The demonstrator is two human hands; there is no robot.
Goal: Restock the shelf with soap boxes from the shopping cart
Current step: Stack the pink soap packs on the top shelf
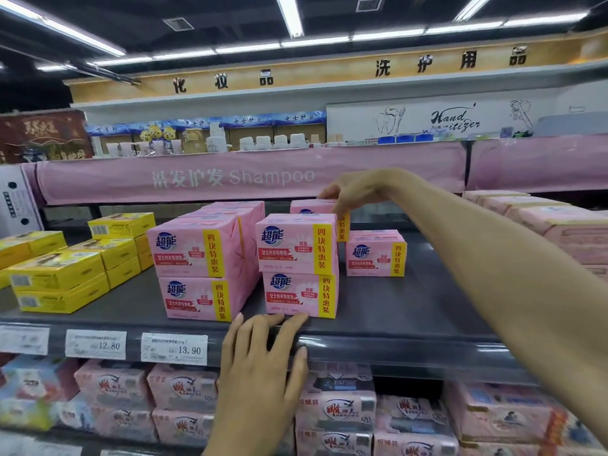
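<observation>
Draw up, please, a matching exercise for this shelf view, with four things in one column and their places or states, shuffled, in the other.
Things
1. left hand
2. right hand
3. yellow boxes
4. Shampoo banner

Places or states
A. hangs above the shelf
B. stacked at the left of the shelf
C. grips a pink soap box behind the front stack
D. rests on the shelf's front edge

Pairs: 1-D, 2-C, 3-B, 4-A.
</observation>
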